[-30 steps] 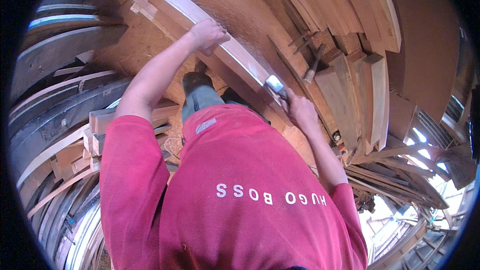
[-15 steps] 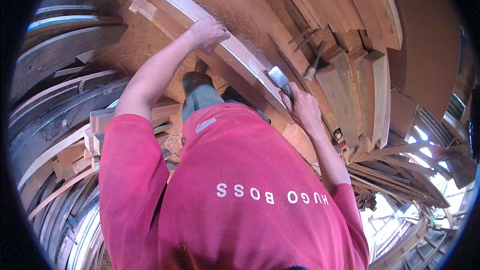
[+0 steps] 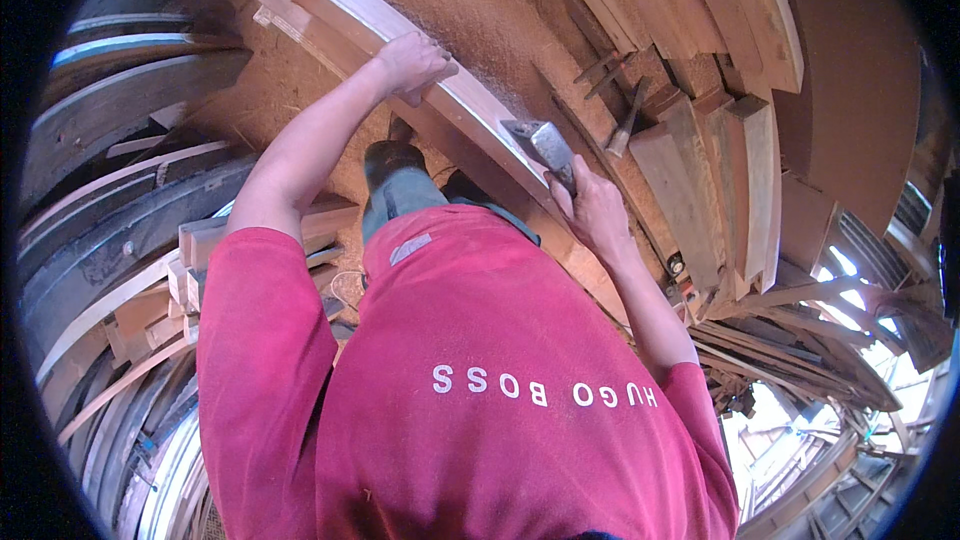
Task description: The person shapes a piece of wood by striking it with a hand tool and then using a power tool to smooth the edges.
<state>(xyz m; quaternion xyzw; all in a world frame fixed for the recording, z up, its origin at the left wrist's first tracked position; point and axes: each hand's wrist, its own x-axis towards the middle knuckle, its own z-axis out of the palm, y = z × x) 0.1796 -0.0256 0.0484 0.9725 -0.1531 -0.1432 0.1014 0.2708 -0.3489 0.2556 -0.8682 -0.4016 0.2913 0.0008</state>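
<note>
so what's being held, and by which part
Right hand: metal-headed tool, by the handle near its head. Left hand: on the wooden beam, grip unclear.

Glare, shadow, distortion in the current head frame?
Head view: highlight on the metal tool head; timber bright on top, shadowed on its near side. Head view: lower-right background blown out; fisheye bends the dark boards at left; corners black.

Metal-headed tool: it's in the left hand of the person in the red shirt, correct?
Wrong hand: the head view shows the metal-headed tool in the right hand of the person in the red shirt; the left hand is on the wooden beam.
</note>
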